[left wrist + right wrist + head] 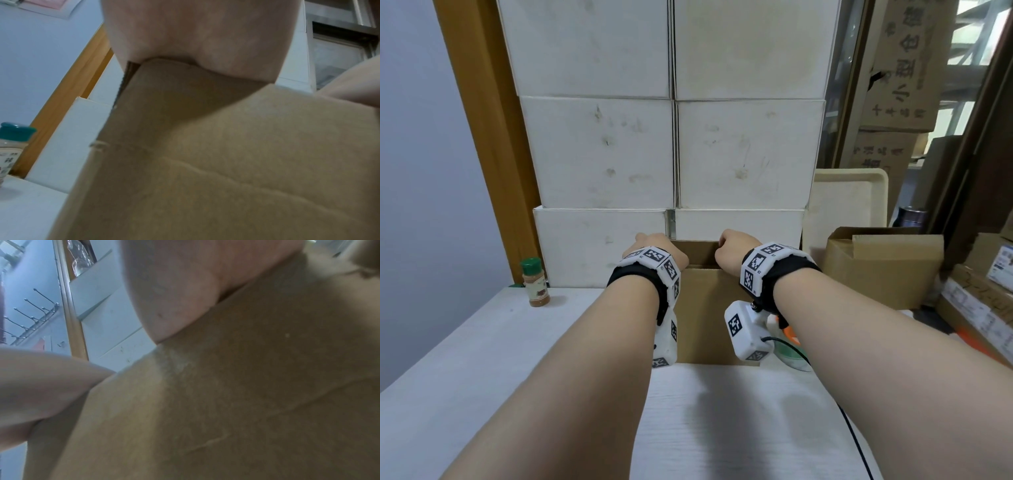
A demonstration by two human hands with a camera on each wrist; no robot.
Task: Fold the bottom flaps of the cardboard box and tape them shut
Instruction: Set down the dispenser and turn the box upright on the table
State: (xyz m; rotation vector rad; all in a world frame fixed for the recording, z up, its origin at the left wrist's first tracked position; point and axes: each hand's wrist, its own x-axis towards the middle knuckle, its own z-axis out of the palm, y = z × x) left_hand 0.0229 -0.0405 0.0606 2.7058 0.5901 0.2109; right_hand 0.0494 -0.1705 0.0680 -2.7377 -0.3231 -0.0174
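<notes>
A brown cardboard box [705, 308] stands on the white table [500, 359] between my wrists, with its flaps raised. My left hand [654, 245] curls over the top of the left flap, and my right hand [731, 248] curls over the top of the right flap. The fingertips of both are hidden behind the cardboard. In the left wrist view my palm [195, 32] presses on the flap's upper edge above the box wall [205, 162]. The right wrist view shows the right palm [174, 280] against the cardboard [246, 386]. An orange and green tape roll [791, 346] lies partly hidden just right of the box.
Stacked white boxes [674, 154] form a wall directly behind the box. A spice bottle with a green cap [536, 282] stands at the left. Another brown carton [883, 267], a cream tray [849, 195] and more cartons crowd the right side.
</notes>
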